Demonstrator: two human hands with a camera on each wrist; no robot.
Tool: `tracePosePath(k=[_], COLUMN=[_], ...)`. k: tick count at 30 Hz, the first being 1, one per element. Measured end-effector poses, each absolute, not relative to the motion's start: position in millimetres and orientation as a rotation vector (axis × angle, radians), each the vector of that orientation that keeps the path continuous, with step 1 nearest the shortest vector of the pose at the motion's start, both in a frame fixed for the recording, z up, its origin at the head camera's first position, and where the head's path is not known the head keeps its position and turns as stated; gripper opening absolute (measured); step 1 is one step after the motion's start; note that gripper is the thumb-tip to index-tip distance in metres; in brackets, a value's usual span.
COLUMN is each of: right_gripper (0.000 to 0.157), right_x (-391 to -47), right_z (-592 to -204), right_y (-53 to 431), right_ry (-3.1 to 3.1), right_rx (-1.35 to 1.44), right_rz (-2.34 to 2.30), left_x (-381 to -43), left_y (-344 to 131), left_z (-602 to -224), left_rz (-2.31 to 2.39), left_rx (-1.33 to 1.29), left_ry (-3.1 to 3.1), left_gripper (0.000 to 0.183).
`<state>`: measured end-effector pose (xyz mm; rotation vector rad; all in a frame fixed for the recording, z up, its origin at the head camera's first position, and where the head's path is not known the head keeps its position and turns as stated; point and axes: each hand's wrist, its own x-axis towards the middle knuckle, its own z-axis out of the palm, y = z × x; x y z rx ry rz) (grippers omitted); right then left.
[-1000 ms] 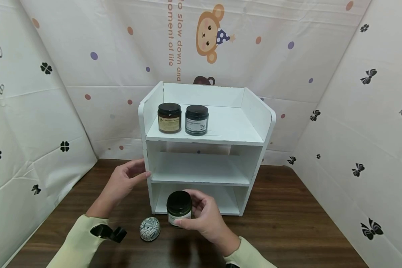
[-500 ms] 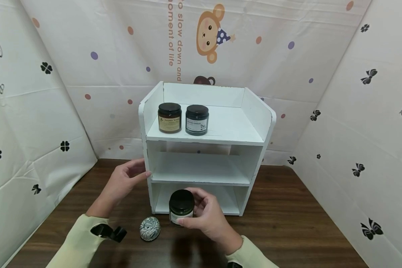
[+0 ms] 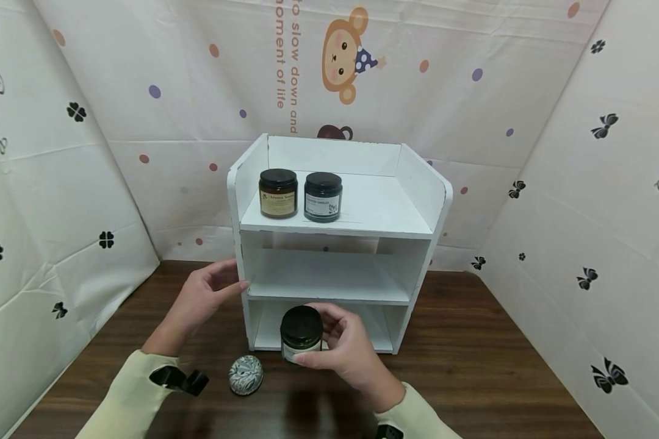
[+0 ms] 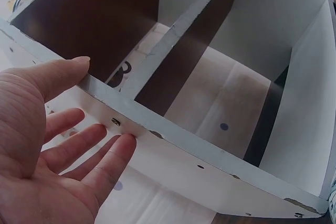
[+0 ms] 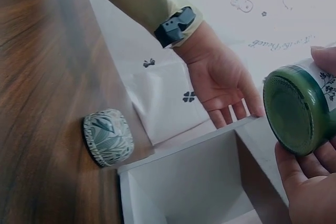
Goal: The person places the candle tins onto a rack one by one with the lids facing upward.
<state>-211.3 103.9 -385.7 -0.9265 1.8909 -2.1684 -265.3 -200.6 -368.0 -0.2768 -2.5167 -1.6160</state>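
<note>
My right hand (image 3: 347,349) holds a dark green glass candle jar (image 3: 301,329) with a black lid and white label, in front of the lowest compartment of a white three-tier shelf (image 3: 335,274). The right wrist view shows the jar's green base (image 5: 289,111) tilted toward the camera, with fingers and thumb around its side. My left hand (image 3: 204,296) rests at the shelf's left side. In the left wrist view its thumb (image 4: 65,72) lies at the front edge, while loosely extended fingers (image 4: 113,163) meet the side panel. A round patterned tin (image 3: 246,375) sits on the table, left of the jar.
On the top tier stand an amber jar (image 3: 278,201) with a yellowish label and a dark grey jar (image 3: 323,204) with a white label, both black-lidded. The shelf is on a dark wood table (image 3: 472,366), enclosed by printed white cloth (image 3: 554,201).
My right hand has carried the green candle jar slightly up and to the right, toward the shelf. The left hand, the tin and the other jars have stayed in place.
</note>
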Motion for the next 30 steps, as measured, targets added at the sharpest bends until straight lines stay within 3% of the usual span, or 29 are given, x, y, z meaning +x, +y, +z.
tracePosePath(k=[30], right_gripper=[0.066], right_x=[-211.6], right_z=[-342.8], right_y=[125.2], right_ry=[2.016], right_rx=[-0.912], right_rz=[-2.21], left_x=[-266.0], left_y=[-201.0], left_z=[-370.6], left_rz=[-1.619], left_rx=[-0.263], left_ry=[-2.53], left_gripper=[0.064])
